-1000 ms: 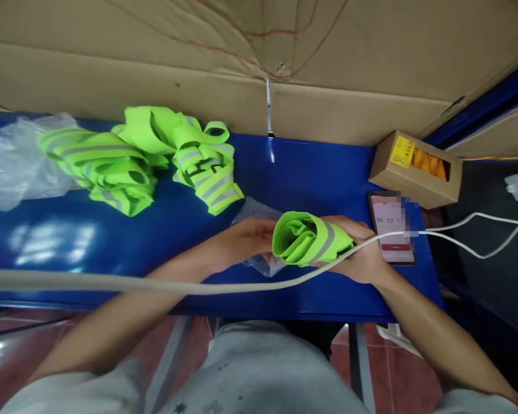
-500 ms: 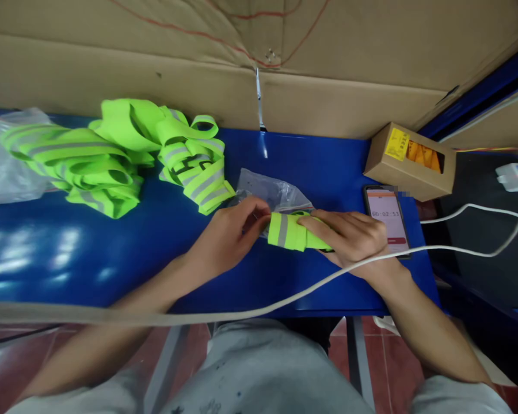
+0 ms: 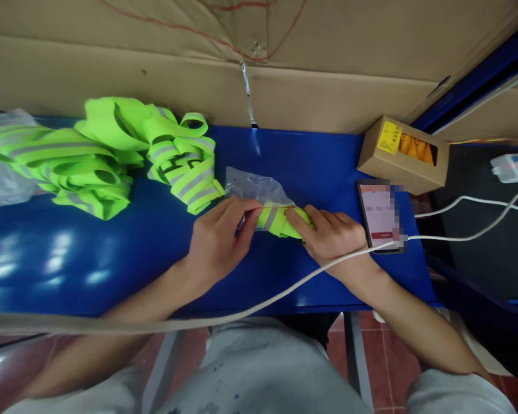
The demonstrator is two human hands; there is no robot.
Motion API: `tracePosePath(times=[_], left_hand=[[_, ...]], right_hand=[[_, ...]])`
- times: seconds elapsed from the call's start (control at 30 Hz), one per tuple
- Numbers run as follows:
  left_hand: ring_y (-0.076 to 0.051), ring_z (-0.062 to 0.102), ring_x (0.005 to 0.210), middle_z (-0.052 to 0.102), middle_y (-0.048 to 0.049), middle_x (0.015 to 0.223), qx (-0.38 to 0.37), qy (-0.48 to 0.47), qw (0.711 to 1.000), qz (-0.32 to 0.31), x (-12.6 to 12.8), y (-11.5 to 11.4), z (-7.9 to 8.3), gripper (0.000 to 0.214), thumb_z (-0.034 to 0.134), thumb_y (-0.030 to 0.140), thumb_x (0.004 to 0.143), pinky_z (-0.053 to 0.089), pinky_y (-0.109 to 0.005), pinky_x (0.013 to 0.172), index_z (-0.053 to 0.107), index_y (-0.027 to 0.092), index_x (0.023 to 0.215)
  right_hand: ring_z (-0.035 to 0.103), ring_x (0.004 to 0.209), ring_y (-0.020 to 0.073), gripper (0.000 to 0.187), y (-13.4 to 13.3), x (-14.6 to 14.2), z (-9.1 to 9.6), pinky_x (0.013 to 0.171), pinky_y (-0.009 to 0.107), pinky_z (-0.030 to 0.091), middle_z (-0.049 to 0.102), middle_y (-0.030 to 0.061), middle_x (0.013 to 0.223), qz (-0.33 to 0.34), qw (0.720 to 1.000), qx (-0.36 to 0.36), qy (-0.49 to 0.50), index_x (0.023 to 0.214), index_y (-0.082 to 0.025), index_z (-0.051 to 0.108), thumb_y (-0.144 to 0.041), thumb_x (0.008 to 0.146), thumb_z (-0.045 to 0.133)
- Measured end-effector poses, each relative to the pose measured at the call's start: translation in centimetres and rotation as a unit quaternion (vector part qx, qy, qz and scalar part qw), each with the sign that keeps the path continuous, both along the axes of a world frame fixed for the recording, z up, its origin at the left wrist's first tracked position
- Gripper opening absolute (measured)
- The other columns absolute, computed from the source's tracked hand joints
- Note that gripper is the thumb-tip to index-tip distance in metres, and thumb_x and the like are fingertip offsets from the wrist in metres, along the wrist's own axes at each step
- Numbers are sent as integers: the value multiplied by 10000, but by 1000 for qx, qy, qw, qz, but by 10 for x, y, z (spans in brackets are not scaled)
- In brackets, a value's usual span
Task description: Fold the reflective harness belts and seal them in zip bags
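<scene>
1. Roll of green band (image 3: 280, 221): right of the middle of the blue table (image 3: 285, 282), about midway between front and back edges, left of the phone (image 3: 377, 215). Whether it rests on the tabletop or is lifted: cannot tell.
2. Handling, judged by look: light, soft fabric, not fragile; likely to spring loose and unwind if pressure comes off. The grey stripe may be slicker than the green cloth.
3. Best hold, my estimate: around the outer turns, over the loose end, with gentle pressure so that the coil keeps its shape.
4. Clear bag (image 3: 254, 184): thin film, behind and left of the roll, touching it. Likely limp, slippery and inclined to cling; best taken by the lip. Whether any of the roll is inside the film: unclear.
5. Right hand (image 3: 339, 238): knuckles up, fingers wrapped about the roll's right end, one digit pressed along the top.
6. Left hand (image 3: 216, 244): thumb and forefinger pinching the bag's lip beside the roll's left end; whether cloth is caught too, cannot tell.
7. Both forearms reach in over the table's front edge and converge. White cable (image 3: 276, 296) crosses the right wrist in view; contact uncertain.
</scene>
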State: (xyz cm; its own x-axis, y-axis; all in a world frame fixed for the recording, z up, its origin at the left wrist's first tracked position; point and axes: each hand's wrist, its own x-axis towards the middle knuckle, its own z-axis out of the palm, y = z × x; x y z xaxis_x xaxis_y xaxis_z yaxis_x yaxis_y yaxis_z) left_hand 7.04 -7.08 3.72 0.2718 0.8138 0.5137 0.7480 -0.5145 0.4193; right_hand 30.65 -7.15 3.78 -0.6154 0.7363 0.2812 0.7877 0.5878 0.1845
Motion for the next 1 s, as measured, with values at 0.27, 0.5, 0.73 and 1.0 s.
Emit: tracePosePath(times=[0.27,0.5,0.73,1.0], left_hand=[[-182,686,745,711,-42,816,87,124,987,-61,26,-9,4,114,551,139,1049,521,-298,705,640,156,980],[-362,636,1338,640,-160,1476,154,212,955,-138,-8,12,15,645,697,524,992,417,-559,1156,510,212,1525],[-303,738,1085,770,-93,1171,17,262,943,-203,-25,31,31,447,582,570,1037,516,-482,1020,649,285,1376],[-188,664,735,751,20,874,-218,275,907,-232,-3,49,47,491,848,667,787,376,-241,660,761,266,1056]], right_hand=[[630,621,157,244,1,-18,-2,585,350,303,756,67,833,-67,998,-10,10,1212,-221,695,-180,1044,522],[761,735,223,417,10,-6,-2,593,290,360,813,8,895,-103,952,-190,215,1297,-270,643,-484,945,709],[763,708,232,543,11,-11,2,614,267,397,771,-18,821,-82,915,-305,251,1194,-256,590,-573,824,829],[710,765,156,532,14,6,8,668,239,451,722,-33,946,-4,872,-367,324,1111,-260,522,-472,779,880]])
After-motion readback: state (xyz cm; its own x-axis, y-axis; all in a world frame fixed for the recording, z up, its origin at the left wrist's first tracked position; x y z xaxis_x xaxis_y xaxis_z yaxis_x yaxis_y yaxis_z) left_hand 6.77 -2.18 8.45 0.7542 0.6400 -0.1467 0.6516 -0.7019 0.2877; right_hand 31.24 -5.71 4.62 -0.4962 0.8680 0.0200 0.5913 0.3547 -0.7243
